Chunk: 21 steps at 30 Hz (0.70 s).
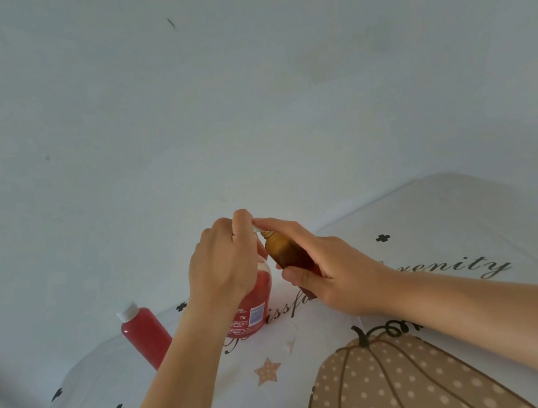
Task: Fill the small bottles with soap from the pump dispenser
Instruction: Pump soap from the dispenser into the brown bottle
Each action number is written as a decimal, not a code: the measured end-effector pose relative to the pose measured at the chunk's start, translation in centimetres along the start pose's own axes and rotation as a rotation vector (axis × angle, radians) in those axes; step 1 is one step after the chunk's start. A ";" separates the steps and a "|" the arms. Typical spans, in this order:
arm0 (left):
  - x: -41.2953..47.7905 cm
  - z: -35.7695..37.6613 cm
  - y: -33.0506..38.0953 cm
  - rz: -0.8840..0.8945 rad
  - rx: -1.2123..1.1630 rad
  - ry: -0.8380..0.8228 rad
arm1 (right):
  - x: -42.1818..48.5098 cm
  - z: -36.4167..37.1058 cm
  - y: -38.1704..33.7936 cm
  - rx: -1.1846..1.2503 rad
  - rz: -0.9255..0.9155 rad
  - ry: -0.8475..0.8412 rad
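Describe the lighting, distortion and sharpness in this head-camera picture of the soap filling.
Head view: soft, even light, hardly any shadow on the tablecloth, no harsh glare; wide-angle distortion bows its edge and stretches both forearms; slightly soft overall, so the pump dispenser label below the left hand is unreadable; the amber bottle in the right hand looks dark.

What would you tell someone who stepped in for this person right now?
The left hand grips the head of the pump dispenser, which stands on the table.
The right hand holds the amber bottle tilted, its open mouth at the nozzle.
Done: the small red bottle stands full and capped, left of the dispenser.
Left: pump the amber bottle full, then cap it. Its level is hard to read.
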State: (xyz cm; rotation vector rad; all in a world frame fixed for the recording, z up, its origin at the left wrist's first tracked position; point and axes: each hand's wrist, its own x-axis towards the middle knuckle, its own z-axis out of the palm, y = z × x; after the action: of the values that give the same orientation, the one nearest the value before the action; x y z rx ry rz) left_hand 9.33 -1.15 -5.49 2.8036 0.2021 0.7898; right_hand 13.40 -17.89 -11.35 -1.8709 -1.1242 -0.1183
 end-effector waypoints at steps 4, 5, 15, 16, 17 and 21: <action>0.1 -0.2 0.1 0.101 0.077 -0.035 | 0.0 -0.2 0.0 0.004 -0.002 0.043; -0.1 -0.4 0.3 0.139 0.078 -0.040 | 0.0 -0.2 0.0 0.001 -0.005 0.053; -0.6 -0.8 1.3 -0.038 -0.152 -0.003 | -0.1 -0.1 -0.1 -0.003 -0.011 0.061; -0.6 -0.7 1.3 -0.072 -0.183 -0.003 | -0.1 -0.1 -0.1 -0.002 -0.009 0.054; -0.6 -0.6 1.0 -0.078 -0.174 -0.012 | -0.1 -0.1 0.0 -0.004 -0.007 0.044; -0.3 -0.4 0.4 -0.085 -0.137 0.012 | -0.3 -0.1 -0.1 -0.002 -0.004 0.012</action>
State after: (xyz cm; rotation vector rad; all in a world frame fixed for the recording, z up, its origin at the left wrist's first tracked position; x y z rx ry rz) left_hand 8.86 -1.57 -5.24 2.6441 0.2579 0.7706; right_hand 13.20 -18.16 -11.33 -1.8676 -1.1202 -0.1335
